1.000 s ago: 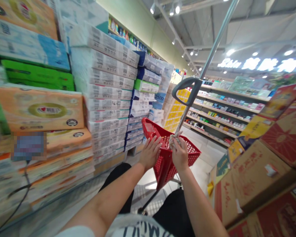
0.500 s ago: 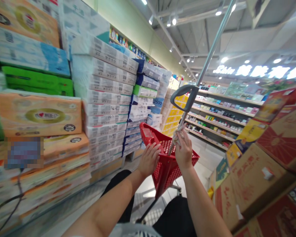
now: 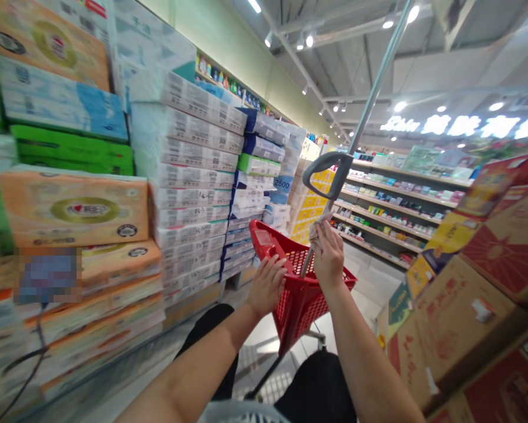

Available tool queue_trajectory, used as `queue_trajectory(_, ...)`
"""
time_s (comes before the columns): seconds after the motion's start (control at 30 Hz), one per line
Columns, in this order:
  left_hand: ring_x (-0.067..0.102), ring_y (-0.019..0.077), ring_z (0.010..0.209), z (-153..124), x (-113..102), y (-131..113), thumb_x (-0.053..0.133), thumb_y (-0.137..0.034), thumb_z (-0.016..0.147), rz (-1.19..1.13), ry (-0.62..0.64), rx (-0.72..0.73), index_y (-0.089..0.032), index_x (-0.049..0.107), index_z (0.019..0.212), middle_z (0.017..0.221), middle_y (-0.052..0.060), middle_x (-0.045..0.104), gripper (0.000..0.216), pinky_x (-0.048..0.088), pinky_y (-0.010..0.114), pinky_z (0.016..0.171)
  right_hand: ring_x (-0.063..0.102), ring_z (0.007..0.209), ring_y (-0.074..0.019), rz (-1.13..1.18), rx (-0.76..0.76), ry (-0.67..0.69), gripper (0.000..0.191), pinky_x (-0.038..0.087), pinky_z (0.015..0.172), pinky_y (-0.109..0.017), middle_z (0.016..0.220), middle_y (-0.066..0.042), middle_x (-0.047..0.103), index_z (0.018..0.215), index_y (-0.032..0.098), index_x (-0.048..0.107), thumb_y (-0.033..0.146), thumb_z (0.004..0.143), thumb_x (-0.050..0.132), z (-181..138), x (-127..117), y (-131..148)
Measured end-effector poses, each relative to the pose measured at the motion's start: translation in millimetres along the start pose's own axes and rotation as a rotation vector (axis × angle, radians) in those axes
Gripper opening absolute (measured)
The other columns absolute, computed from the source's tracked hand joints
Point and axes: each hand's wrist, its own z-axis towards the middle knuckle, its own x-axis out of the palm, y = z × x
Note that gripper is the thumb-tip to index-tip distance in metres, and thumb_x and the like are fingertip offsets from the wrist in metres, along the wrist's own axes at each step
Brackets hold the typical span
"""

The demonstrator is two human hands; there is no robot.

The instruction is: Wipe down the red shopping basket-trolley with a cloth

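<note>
A red basket [image 3: 296, 311] is standing on a wheeled frame in front of the person, and a metal pole [image 3: 308, 261] is rising out of it at a tilt. Above the basket, a grey loop handle [image 3: 329, 176] is sitting on that pole.

The left hand [image 3: 266, 288] is resting on the basket's near rim, fingers lying close together over the edge — whether it is gripping, I cannot tell, as the thumb is hidden. The right hand [image 3: 329, 255] is reaching up just above the basket, its fingers drawn together and pinching a pale, crumpled cloth [image 3: 315, 230] against the pole, just below the loop handle.

The person's black-clad knees [image 3: 313, 385] are flanking the basket's lower end. Left of the basket, wrapped paper packs [image 3: 197, 170] are standing in tall stacks; right of it, printed cartons [image 3: 457, 311] are piling up. Beyond the basket, shelves [image 3: 391, 202] are holding rows of small goods.
</note>
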Motion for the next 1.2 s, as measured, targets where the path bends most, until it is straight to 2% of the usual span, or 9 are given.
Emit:
queue_trajectory(0.2, 0.040, 0.0260, 0.136, -0.1, -0.1, -1.2, 0.044, -0.016, 0.093, -0.002, 0.006, 0.024, -0.016, 0.058, 0.110, 0.133, 0.008, 0.058, 0.023, 0.031, 0.050, 0.114, 0.053, 0.122, -0.0231, -0.026, -0.034, 0.010, 0.041, 0.046, 0.101, -0.043, 0.132, -0.012, 0.059, 0.135, 0.020, 0.054, 0.020, 0.095, 0.047, -15.6, 2.4, 3.8)
queue_trajectory(0.3, 0.039, 0.0259, 0.136, 0.2, 1.9, -1.2, 0.044, -0.016, 0.092, 0.003, -0.015, 0.018, -0.016, 0.058, 0.109, 0.133, 0.009, 0.058, 0.022, 0.032, 0.050, 0.114, 0.052, 0.124, -0.0227, -0.016, -0.032, 0.032, 0.040, 0.044, 0.104, -0.044, 0.133, -0.010, 0.058, 0.134, 0.023, 0.055, 0.021, 0.095, 0.046, -2.8, 1.6, 0.2)
queue_trajectory(0.4, 0.039, 0.0253, 0.137, 0.5, 2.7, -2.3, 0.044, -0.016, 0.092, 0.006, -0.013, 0.006, -0.017, 0.058, 0.109, 0.133, 0.009, 0.058, 0.022, 0.032, 0.050, 0.114, 0.051, 0.125, -0.0229, -0.001, -0.015, -0.010, 0.039, 0.044, 0.105, -0.045, 0.134, -0.009, 0.058, 0.133, 0.023, 0.056, 0.022, 0.095, 0.046, 11.7, 1.0, -3.0)
queue_trajectory(0.53, 0.038, 0.0257, 0.137, 0.3, 1.5, -2.1, 0.045, -0.016, 0.092, 0.002, -0.001, 0.035, -0.016, 0.058, 0.110, 0.132, 0.009, 0.058, 0.023, 0.033, 0.050, 0.113, 0.054, 0.121, -0.0228, -0.011, -0.036, -0.053, 0.038, 0.046, 0.101, -0.044, 0.129, -0.010, 0.062, 0.130, 0.022, 0.059, 0.020, 0.094, 0.047, 16.3, 0.9, -1.1)
queue_trajectory(0.73, 0.041, 0.0259, 0.135, 1.2, 1.1, -2.6, 0.044, -0.015, 0.091, 0.002, -0.008, 0.013, -0.017, 0.058, 0.108, 0.133, 0.008, 0.058, 0.021, 0.034, 0.050, 0.113, 0.053, 0.121, -0.0226, 0.025, -0.028, -0.026, 0.037, 0.045, 0.103, -0.044, 0.131, -0.010, 0.060, 0.128, 0.022, 0.060, 0.020, 0.093, 0.048, 31.0, -3.4, -0.7)
queue_trajectory(0.9, 0.038, 0.0258, 0.137, 0.0, 1.6, -2.8, 0.047, -0.015, 0.091, -0.015, -0.004, 0.036, -0.016, 0.057, 0.110, 0.133, 0.009, 0.058, 0.022, 0.033, 0.050, 0.114, 0.054, 0.118, -0.0226, 0.000, -0.020, -0.060, 0.037, 0.045, 0.101, -0.044, 0.127, -0.010, 0.063, 0.127, 0.021, 0.061, 0.018, 0.093, 0.047, 19.0, -0.9, 2.2)
queue_trajectory(1.1, 0.035, 0.0250, 0.139, 0.6, 3.7, 0.0, 0.045, -0.014, 0.091, -0.014, -0.013, 0.007, -0.016, 0.057, 0.109, 0.133, 0.009, 0.058, 0.022, 0.031, 0.050, 0.115, 0.055, 0.116, -0.0221, 0.007, -0.028, -0.018, 0.037, 0.045, 0.101, -0.043, 0.127, -0.009, 0.063, 0.125, 0.022, 0.063, 0.017, 0.093, 0.046, 20.2, 3.4, 0.6)
queue_trajectory(1.2, 0.035, 0.0258, 0.139, 0.9, 3.9, -0.1, 0.045, -0.015, 0.092, -0.007, 0.014, 0.006, -0.017, 0.058, 0.110, 0.134, 0.009, 0.057, 0.022, 0.031, 0.051, 0.115, 0.054, 0.116, -0.0230, 0.008, 0.005, -0.015, 0.036, 0.045, 0.100, -0.044, 0.125, -0.009, 0.064, 0.124, 0.021, 0.064, 0.018, 0.093, 0.047, 8.9, 5.4, 3.8)
